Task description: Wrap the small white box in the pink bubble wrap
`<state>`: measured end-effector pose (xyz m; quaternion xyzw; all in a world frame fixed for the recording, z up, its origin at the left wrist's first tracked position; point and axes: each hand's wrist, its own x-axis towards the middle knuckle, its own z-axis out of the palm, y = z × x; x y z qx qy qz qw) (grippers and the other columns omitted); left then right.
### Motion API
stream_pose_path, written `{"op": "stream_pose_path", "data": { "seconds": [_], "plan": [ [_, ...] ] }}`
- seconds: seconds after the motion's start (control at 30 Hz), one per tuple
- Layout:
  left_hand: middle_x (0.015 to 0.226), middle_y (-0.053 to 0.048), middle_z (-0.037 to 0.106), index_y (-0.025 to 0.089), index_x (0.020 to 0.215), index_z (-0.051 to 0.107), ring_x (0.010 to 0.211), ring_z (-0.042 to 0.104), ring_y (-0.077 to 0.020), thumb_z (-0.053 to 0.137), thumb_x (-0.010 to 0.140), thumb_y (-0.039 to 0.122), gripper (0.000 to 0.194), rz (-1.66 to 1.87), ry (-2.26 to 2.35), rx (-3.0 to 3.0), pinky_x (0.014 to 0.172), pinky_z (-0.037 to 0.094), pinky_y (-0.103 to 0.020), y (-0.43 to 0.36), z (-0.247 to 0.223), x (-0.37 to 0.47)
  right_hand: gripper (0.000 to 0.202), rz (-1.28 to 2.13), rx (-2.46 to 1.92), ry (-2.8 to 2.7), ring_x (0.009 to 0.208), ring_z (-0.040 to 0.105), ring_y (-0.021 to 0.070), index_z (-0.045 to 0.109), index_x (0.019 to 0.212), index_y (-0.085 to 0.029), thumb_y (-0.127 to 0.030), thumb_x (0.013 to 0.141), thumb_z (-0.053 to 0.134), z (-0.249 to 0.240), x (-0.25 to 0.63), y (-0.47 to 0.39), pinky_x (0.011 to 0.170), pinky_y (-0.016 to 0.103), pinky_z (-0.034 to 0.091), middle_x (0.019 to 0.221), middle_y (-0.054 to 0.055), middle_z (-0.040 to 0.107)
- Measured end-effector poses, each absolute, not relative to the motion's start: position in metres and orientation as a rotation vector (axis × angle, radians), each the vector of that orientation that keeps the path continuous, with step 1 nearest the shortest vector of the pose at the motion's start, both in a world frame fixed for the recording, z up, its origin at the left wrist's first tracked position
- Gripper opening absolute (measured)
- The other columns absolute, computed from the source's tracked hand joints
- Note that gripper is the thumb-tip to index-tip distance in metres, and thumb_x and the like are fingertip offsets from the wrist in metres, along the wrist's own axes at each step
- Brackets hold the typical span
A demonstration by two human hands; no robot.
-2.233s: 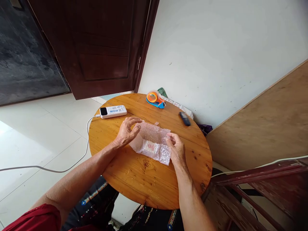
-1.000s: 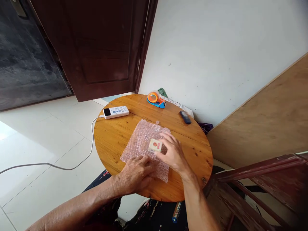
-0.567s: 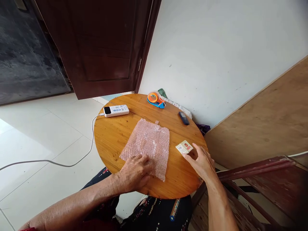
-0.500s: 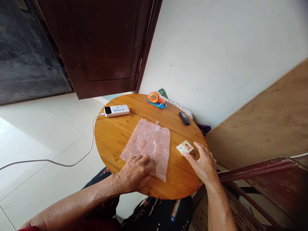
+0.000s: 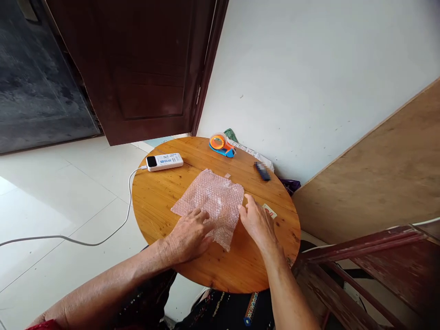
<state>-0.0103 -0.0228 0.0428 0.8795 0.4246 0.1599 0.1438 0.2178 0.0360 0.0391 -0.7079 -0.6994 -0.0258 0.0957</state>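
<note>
A pink sheet of bubble wrap (image 5: 215, 195) lies on the round wooden table (image 5: 158, 201). My left hand (image 5: 192, 231) is at its near edge, fingers curled over the wrap; the fingertips are partly hidden, so a grip cannot be made out. At the wrap's right edge is my right hand (image 5: 256, 217), thumb and forefinger apart, with nothing seen between them. A small printed card (image 5: 270, 210) lies on the table just beyond my right hand, which partly covers it.
A white power bank (image 5: 165, 162) with a cable stands at the table's back left. An orange and blue tape dispenser (image 5: 222, 145) sits at the back, and a dark blurred object (image 5: 262, 171) at the back right. A wall rises behind.
My right hand has moved left from the card to the wrap's right edge. The near part of the wrap has shifted and bunched slightly beside my left hand.
</note>
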Motion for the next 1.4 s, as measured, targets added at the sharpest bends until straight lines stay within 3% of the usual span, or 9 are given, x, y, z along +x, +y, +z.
{"op": "stream_pose_path", "data": {
  "seconds": [0.27,0.5,0.67,0.8,0.93,1.03,1.17,1.27,1.4],
  "plan": [
    [0.098,-0.008,0.063,0.016,0.101,0.06,0.09,0.066,-0.0246,0.05,0.092,0.025,0.015,0.275,1.213,2.536,0.082,0.056,-0.041,-0.027,0.033,-0.009,0.044,-0.216,-2.131,-2.118,0.077,0.07,0.0289,0.054,0.133,-0.016,-0.015,0.09,0.046,0.029,0.202,0.054,0.066,0.038,0.05,0.098,0.017,0.07],
    [0.109,-0.011,0.059,0.017,0.105,0.058,0.098,0.062,-0.0254,0.054,0.089,0.024,0.018,0.256,1.271,2.528,0.085,0.056,-0.041,-0.032,0.027,0.001,0.036,0.016,-1.515,-2.424,0.109,0.06,0.0282,0.063,0.123,-0.025,-0.024,0.088,0.054,0.042,0.196,0.013,0.093,0.044,0.048,0.12,0.01,0.065],
    [0.113,-0.011,0.058,0.017,0.11,0.058,0.098,0.064,-0.0283,0.058,0.089,0.031,0.024,0.204,1.293,2.512,0.084,0.057,-0.045,-0.034,0.025,0.004,0.044,-0.164,-1.752,-2.446,0.117,0.055,0.0368,0.06,0.128,-0.02,-0.022,0.085,0.059,0.043,0.196,-0.009,0.093,0.055,0.044,0.134,0.016,0.058],
    [0.116,-0.012,0.06,0.017,0.117,0.058,0.096,0.066,-0.0292,0.061,0.087,0.033,0.034,0.206,1.252,2.522,0.081,0.058,-0.045,-0.034,0.033,0.001,0.043,-0.028,-1.646,-2.546,0.121,0.055,0.0317,0.058,0.129,-0.02,-0.017,0.086,0.056,0.041,0.2,-0.008,0.096,0.05,0.044,0.134,0.014,0.06],
    [0.095,-0.01,0.068,0.016,0.1,0.064,0.082,0.068,-0.0246,0.05,0.093,0.029,0.02,0.166,1.318,2.492,0.074,0.057,-0.039,-0.024,0.048,-0.003,0.042,0.02,-1.64,-2.536,0.124,0.053,0.0313,0.059,0.128,-0.021,-0.018,0.087,0.054,0.036,0.204,-0.006,0.097,0.051,0.043,0.134,0.013,0.06],
    [0.087,-0.01,0.068,0.015,0.087,0.065,0.087,0.065,-0.0253,0.045,0.094,0.02,0.022,0.275,1.336,2.564,0.08,0.055,-0.04,-0.011,0.058,-0.002,0.042,0.027,-1.651,-2.511,0.125,0.052,0.0319,0.059,0.129,-0.022,-0.021,0.088,0.054,0.034,0.205,-0.007,0.099,0.053,0.042,0.137,0.013,0.058],
    [0.105,-0.012,0.067,0.013,0.101,0.065,0.107,0.057,-0.0289,0.054,0.09,0.023,0.018,0.466,1.188,2.674,0.096,0.048,-0.044,-0.001,0.052,0.012,0.042,0.069,-1.625,-2.489,0.122,0.055,0.0304,0.059,0.129,-0.025,-0.022,0.088,0.054,0.031,0.209,-0.007,0.101,0.051,0.043,0.135,0.011,0.06],
    [0.122,-0.012,0.063,0.012,0.121,0.058,0.117,0.052,-0.0293,0.062,0.086,0.031,0.04,0.45,1.082,2.671,0.102,0.044,-0.044,-0.001,0.036,0.024,0.043,0.128,-1.581,-2.463,0.122,0.056,0.0298,0.058,0.13,-0.023,-0.021,0.088,0.051,0.027,0.213,-0.006,0.101,0.05,0.045,0.136,0.011,0.059],
    [0.129,-0.013,0.059,0.016,0.122,0.058,0.121,0.05,-0.0318,0.064,0.085,0.044,0.047,0.387,1.101,2.684,0.102,0.042,-0.048,-0.004,0.022,0.028,0.035,0.132,-1.451,-2.347,0.123,0.056,0.0268,0.063,0.123,-0.023,-0.024,0.093,0.045,0.031,0.229,-0.009,0.104,0.046,0.045,0.135,0.01,0.06]
  ]
}}
